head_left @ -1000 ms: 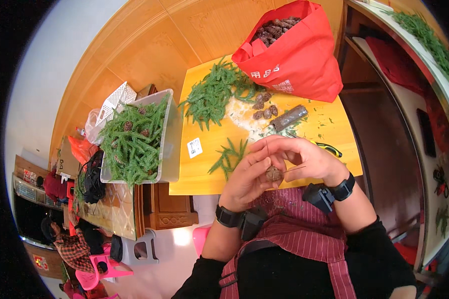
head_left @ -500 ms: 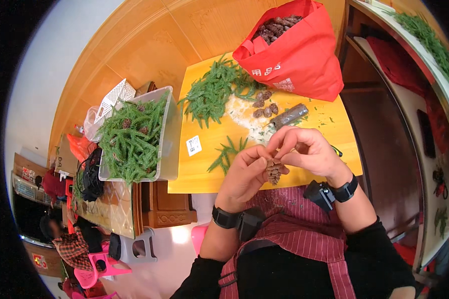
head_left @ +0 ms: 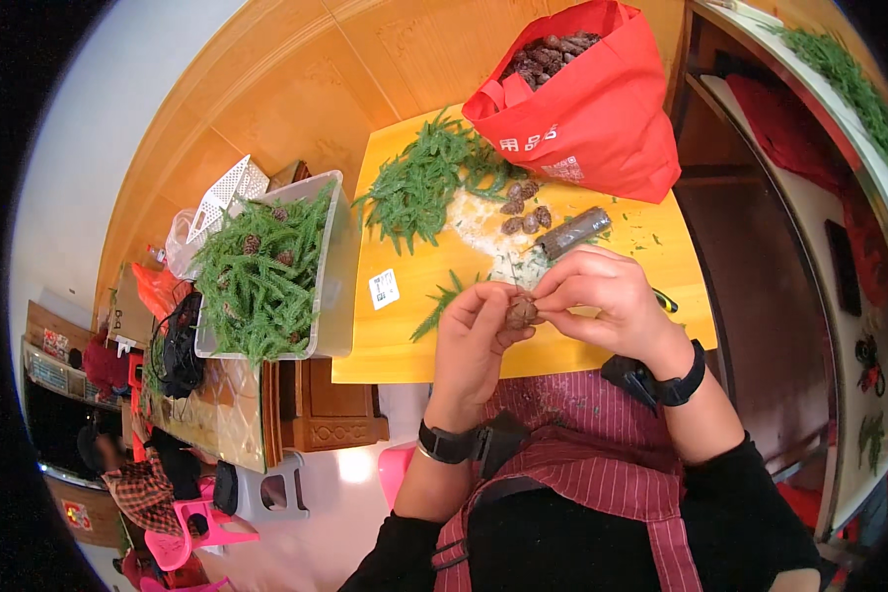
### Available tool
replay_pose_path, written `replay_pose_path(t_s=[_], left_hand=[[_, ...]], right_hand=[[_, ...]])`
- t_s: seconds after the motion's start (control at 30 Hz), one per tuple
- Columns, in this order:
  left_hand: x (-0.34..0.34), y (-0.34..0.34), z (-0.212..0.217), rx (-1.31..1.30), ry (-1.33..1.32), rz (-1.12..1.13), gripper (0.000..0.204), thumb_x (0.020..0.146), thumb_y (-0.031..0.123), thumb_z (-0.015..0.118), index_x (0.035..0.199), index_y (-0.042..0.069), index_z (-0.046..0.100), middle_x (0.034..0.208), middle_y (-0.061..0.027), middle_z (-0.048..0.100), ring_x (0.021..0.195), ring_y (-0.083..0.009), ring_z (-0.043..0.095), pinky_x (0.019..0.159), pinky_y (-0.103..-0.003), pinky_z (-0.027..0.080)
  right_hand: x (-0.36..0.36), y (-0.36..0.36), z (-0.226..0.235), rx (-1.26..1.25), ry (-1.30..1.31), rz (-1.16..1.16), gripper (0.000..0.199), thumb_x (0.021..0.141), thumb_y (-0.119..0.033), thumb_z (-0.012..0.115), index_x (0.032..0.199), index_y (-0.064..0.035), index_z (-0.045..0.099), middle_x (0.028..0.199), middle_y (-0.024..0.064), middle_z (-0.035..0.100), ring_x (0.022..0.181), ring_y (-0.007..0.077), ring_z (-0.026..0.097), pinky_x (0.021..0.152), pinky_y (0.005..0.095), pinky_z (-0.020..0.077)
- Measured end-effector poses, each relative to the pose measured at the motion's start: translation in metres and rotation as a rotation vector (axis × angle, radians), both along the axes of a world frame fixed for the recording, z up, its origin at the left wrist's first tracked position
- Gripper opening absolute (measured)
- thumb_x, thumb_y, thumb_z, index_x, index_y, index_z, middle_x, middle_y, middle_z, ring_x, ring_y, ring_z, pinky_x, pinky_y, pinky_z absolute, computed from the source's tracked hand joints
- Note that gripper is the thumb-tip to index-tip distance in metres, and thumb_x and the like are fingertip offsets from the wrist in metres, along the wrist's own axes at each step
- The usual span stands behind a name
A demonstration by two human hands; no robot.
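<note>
Both hands meet over the near edge of a yellow table (head_left: 405, 345). My left hand (head_left: 472, 340) and my right hand (head_left: 602, 306) pinch a small brown pine cone (head_left: 521, 314) between their fingertips, with a thin green sprig against it. Just beyond the hands lie loose green sprigs (head_left: 442, 301), a few more pine cones (head_left: 525, 212) and a dark cylinder-shaped bundle (head_left: 574, 232). A larger heap of green branches (head_left: 426, 183) covers the far part of the table.
A red bag (head_left: 592, 109) full of pine cones stands at the table's far right. A clear plastic bin (head_left: 333, 266) of green branches with cones sits left of the table. A pink stool (head_left: 183, 538) and clutter lie lower left. A shelf with greenery (head_left: 849, 79) runs along the right.
The hands have drawn slightly nearer to my body and turned the pine cone between the fingers; the view has shifted a little. Nothing else has moved.
</note>
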State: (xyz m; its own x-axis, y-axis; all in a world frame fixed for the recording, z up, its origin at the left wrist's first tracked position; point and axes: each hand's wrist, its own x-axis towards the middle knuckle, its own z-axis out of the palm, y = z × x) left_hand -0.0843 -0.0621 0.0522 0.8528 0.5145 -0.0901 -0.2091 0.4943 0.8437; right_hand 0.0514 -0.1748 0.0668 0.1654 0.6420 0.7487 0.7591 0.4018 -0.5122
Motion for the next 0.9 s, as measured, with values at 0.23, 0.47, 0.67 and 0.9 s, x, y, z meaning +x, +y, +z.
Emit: replay_pose_path(t_s=[0.23, 0.47, 0.67, 0.9], left_hand=[[-0.005, 0.003, 0.002, 0.263, -0.033, -0.029, 0.014, 0.085, 0.006, 0.053, 0.099, 0.002, 0.052, 0.091, -0.0091, 0.060, 0.076, -0.0152, 0.061, 0.060, -0.024, 0.051], [-0.008, 0.003, -0.002, 0.054, -0.064, -0.149, 0.018, 0.083, 0.002, 0.055, 0.100, 0.002, 0.052, 0.091, -0.0100, 0.060, 0.074, -0.0193, 0.063, 0.057, -0.023, 0.051], [-0.009, 0.000, 0.001, 0.102, -0.086, -0.187, 0.022, 0.083, 0.006, 0.055, 0.104, 0.002, 0.052, 0.088, -0.0120, 0.061, 0.069, -0.0189, 0.061, 0.055, -0.023, 0.050], [-0.006, -0.001, -0.002, 0.074, -0.116, -0.210, 0.023, 0.081, 0.008, 0.059, 0.102, 0.001, 0.053, 0.091, -0.0123, 0.060, 0.072, -0.0179, 0.060, 0.060, -0.025, 0.050]], right_hand=[[0.000, 0.002, -0.003, -0.001, 0.051, 0.040, 0.024, 0.059, -0.002, 0.070, 0.080, -0.0055, 0.061, 0.084, 0.0045, 0.061, 0.076, 0.0198, 0.058, 0.066, 0.0294, 0.0453], [-0.008, 0.004, -0.007, -0.313, 0.486, 0.186, 0.047, 0.061, 0.000, 0.070, 0.105, -0.0027, 0.053, 0.110, 0.0073, 0.051, 0.102, 0.0174, 0.049, 0.083, 0.0281, 0.0404], [-0.009, 0.009, -0.020, -0.217, 0.986, 0.579, 0.049, 0.063, 0.000, 0.073, 0.107, -0.0025, 0.053, 0.115, 0.0110, 0.045, 0.107, 0.0194, 0.046, 0.091, 0.0330, 0.0386], [-0.009, 0.007, -0.018, -0.191, 0.995, 0.578, 0.050, 0.061, -0.006, 0.077, 0.104, -0.0033, 0.052, 0.114, 0.0100, 0.046, 0.102, 0.0160, 0.046, 0.089, 0.0309, 0.0368]])
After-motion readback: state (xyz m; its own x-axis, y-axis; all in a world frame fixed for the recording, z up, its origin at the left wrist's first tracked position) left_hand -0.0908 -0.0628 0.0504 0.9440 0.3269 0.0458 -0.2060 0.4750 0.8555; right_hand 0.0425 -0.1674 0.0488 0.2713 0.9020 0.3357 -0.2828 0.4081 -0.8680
